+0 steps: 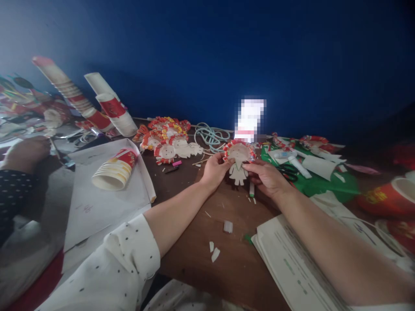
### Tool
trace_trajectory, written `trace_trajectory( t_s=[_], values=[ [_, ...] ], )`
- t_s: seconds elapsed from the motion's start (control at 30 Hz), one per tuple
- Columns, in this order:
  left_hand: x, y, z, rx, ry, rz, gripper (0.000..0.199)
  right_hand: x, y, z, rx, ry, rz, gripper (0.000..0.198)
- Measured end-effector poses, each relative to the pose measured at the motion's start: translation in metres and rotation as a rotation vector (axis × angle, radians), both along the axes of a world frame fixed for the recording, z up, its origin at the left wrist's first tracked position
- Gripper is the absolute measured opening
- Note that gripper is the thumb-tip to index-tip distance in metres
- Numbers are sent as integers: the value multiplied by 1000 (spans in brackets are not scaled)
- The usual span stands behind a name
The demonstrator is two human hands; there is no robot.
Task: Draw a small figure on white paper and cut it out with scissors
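Note:
A white paper doll [239, 175] with a round face and a red-and-white frilled rim is held up over the brown table. My left hand [216, 169] pinches it at its left side, just below the face. From the other side, my right hand [264, 175] grips it near the neck, thumb and fingers closed. Beneath my right hand, a green-and-white stick-like item [252, 190] lies partly covered. Black-handled scissors [288, 172] rest just right of that hand. Similar frilled dolls [165, 149] are piled behind and to the left.
Stacked paper cups [115, 170] lie on a white box lid [94, 211]; taller cup stacks [116, 112] lean against the blue wall. Green paper [333, 185] with scraps and a white tube [300, 166] is at right. Papers [285, 263] lie in front. A co-worker's hand [27, 153] is at far left.

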State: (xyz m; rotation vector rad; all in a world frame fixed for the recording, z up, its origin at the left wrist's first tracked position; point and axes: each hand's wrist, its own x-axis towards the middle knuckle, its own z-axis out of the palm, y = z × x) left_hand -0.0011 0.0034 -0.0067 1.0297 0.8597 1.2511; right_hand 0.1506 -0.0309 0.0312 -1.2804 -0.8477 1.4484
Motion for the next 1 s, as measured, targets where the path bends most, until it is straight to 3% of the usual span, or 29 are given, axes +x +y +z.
trace_trajectory(
  t_s=[0.33,0.53,0.73,1.0],
  values=[
    [-1,-2,4,7,37,10,37,0,1,-2,1,-17,28,31],
    [-1,-3,3,21,83,23,34,-4,-1,-2,-14,-40,-42,36],
    [1,-4,4,16,78,20,31,-13,0,-3,50,-45,-80,28],
    [3,-6,11,-57,-8,50,33,1,16,-4,84,86,-302,25]
  ],
)
